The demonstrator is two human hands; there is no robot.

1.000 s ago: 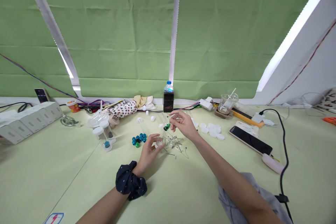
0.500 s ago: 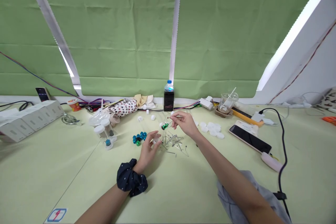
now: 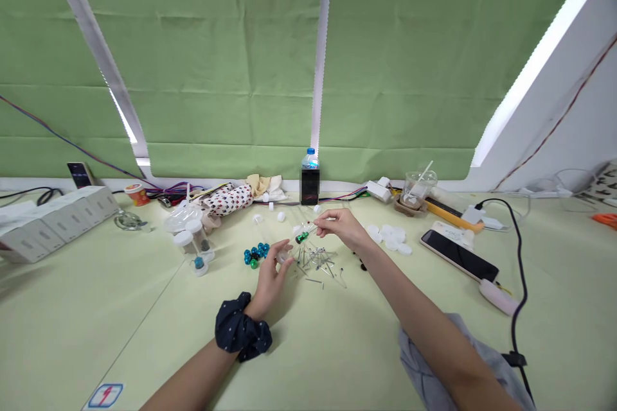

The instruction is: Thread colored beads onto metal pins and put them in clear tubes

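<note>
My right hand [image 3: 341, 229] pinches a thin metal rod with a shiny green piece [image 3: 302, 237] at its lower end, held above the pile. My left hand [image 3: 272, 271] curls its thumb and fingers around a small clear container [image 3: 283, 257], whose full shape is partly hidden. Under and between the hands lies a heap of thin metal rods and hex keys [image 3: 318, 260]. Just left of my left hand sits a cluster of shiny blue balls [image 3: 256, 250], with a green ball [image 3: 254, 263] among them.
White round lids [image 3: 393, 236] lie right of my right hand. Capped clear jars [image 3: 195, 241] stand at the left. A phone [image 3: 459, 257], a black cable [image 3: 518, 257] and a plastic cup [image 3: 418, 186] are on the right. A water bottle [image 3: 310, 157] stands at the back.
My right hand has shifted slightly down and left, bringing the green piece a little lower, nearer the clear container. My left hand has barely moved.
</note>
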